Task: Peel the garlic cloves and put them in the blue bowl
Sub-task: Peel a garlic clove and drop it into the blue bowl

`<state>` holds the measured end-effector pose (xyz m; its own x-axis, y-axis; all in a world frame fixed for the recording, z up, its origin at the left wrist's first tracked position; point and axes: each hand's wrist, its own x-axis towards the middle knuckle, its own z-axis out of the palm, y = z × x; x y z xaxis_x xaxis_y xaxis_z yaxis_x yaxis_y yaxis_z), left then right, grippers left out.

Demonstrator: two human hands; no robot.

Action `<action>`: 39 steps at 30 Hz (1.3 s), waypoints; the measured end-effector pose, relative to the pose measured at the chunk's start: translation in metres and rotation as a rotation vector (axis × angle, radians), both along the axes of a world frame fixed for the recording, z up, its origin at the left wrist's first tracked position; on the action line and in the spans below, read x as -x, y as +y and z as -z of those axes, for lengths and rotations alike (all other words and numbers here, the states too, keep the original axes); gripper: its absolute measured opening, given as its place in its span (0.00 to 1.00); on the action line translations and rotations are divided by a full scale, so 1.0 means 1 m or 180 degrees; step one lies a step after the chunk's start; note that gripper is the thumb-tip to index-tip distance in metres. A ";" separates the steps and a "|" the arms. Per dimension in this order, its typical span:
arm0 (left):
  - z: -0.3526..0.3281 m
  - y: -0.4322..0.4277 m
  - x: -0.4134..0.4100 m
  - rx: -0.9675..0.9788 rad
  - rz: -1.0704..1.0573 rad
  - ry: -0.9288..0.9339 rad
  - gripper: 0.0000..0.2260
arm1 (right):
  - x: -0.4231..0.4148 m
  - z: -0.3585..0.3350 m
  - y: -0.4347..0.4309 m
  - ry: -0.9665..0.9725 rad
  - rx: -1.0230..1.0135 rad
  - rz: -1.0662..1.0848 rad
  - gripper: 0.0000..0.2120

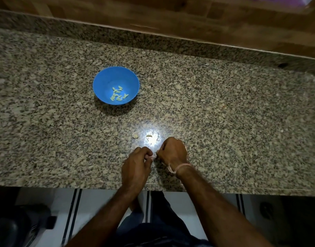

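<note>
A speckled granite bench (224, 113) is filling the view, polished enough to be throwing back a white glare near its front edge, with brown wood panelling (171, 18) running behind it.

Left of the bench's middle, the blue bowl (106, 77) is sitting upright: smooth plastic by the look of it, round and deep. It is holding a small heap of peeled cloves (118, 94), pale, pointed and glossy.

Nearer the front edge, a crumbly pale scrap (134, 136) is lying on the stone, and just right of it a curved pale piece (149, 135) is lying in the glare; whether that one is skin or clove I cannot tell.

The left hand (137, 163) is curling its fingers in, and its fingertips are pinching a small pale garlic clove (152, 158), mostly hidden. The right hand (172, 152), also curled tight, is meeting it from the other side, seemingly working at the skin. A pink thread (181, 165) is circling the right wrist.

The hands are working close to the front edge, so a slippery clove popping out of the pinch could be rolling off onto the floor below. Papery skin could be clinging to the fingers and riding into the bowl. The bowl is standing well apart from the hands, so a loose hold on the way there could be dropping the clove onto stone whose flecks would hide it.
</note>
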<state>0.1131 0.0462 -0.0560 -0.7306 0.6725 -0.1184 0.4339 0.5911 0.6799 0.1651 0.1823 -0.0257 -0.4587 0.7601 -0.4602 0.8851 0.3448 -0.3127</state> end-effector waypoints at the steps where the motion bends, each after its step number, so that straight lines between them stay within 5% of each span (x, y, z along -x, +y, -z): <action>1: 0.001 0.000 0.000 0.0012 -0.0011 0.0003 0.05 | 0.000 0.000 -0.002 -0.0040 -0.0061 -0.0085 0.04; 5: 0.000 0.005 0.000 -0.0164 -0.0226 -0.0353 0.06 | -0.009 0.003 -0.012 0.0440 -0.0141 -0.0258 0.04; 9: -0.004 0.004 0.007 -0.0609 -0.0504 -0.1229 0.05 | -0.028 0.006 -0.017 0.1544 0.1117 0.0713 0.10; 16: -0.011 0.009 0.002 -0.0621 -0.0460 -0.1280 0.05 | -0.037 0.002 -0.025 0.2313 0.2129 0.1674 0.16; 23: -0.014 0.019 -0.001 -0.0618 -0.0688 -0.1923 0.10 | -0.040 0.005 -0.032 0.1875 0.0116 0.0244 0.15; 28: -0.018 0.014 0.001 -0.0255 0.0185 -0.0370 0.09 | -0.033 0.010 -0.029 0.1590 0.0776 0.0817 0.21; 30: -0.017 0.013 0.001 -0.0087 0.0242 -0.0441 0.10 | -0.032 0.011 -0.032 0.1618 0.0774 0.0706 0.21; 34: -0.014 0.016 0.002 -0.0131 -0.0026 -0.1506 0.14 | -0.029 0.011 -0.036 0.1640 0.0022 -0.0045 0.15; 39: -0.018 0.011 0.002 -0.0048 0.0252 -0.0714 0.12 | -0.026 0.014 -0.040 0.2077 0.0620 0.0712 0.18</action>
<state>0.1111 0.0577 -0.0375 -0.6320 0.7295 -0.2614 0.3155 0.5503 0.7730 0.1907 0.1424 -0.0401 -0.5294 0.8001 -0.2820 0.5396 0.0610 -0.8397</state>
